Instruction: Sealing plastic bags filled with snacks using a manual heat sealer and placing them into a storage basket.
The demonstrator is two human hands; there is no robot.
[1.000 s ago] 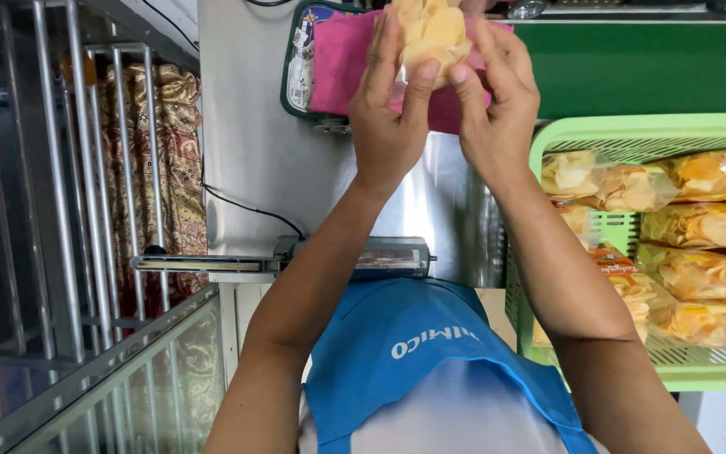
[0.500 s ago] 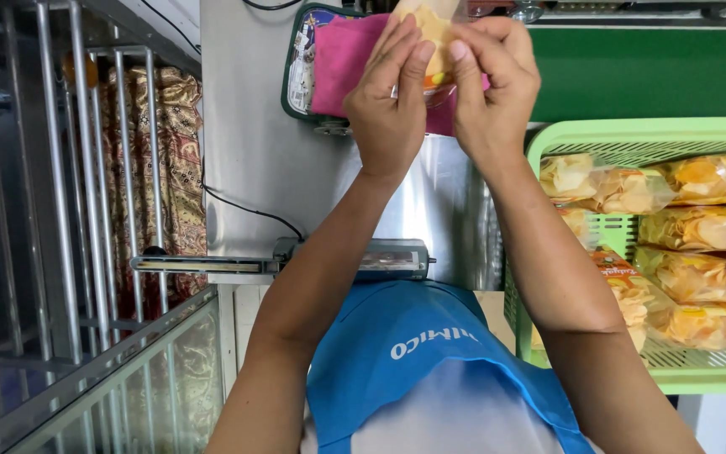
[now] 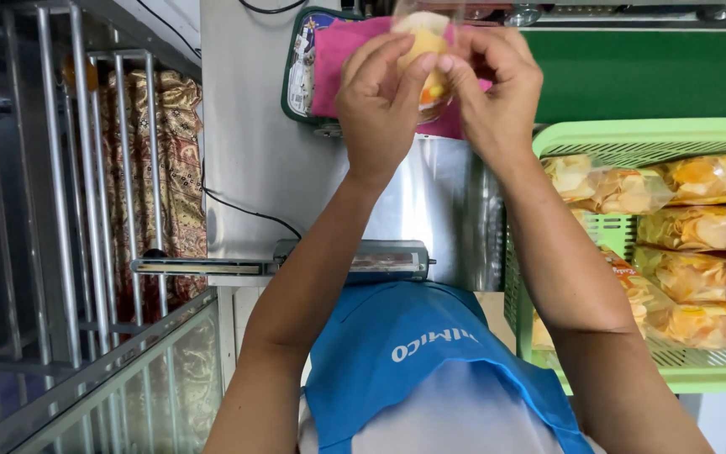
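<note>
Both my hands are raised at the top middle of the head view, closed together on a clear plastic bag of yellow chips [image 3: 427,46]. My left hand [image 3: 377,109] pinches the bag from the left, fingers curled over its front. On the bag's right side my right hand [image 3: 497,92] grips it, thumb and forefinger meeting the left hand's fingertips. Most of the bag is hidden behind my fingers. Behind it lies a pink cloth [image 3: 342,63] on a dark green tray [image 3: 294,71].
A heat sealer [image 3: 342,261] with a long bar lies on the steel tabletop [image 3: 254,160] below my arms. A light green basket [image 3: 623,139] holding several sealed chip bags [image 3: 699,227] stands at the right. Metal racks [image 3: 60,210] fill the left.
My fingers have closed tighter over the bag. More of it is covered now, and it has sunk slightly lower and left between my hands.
</note>
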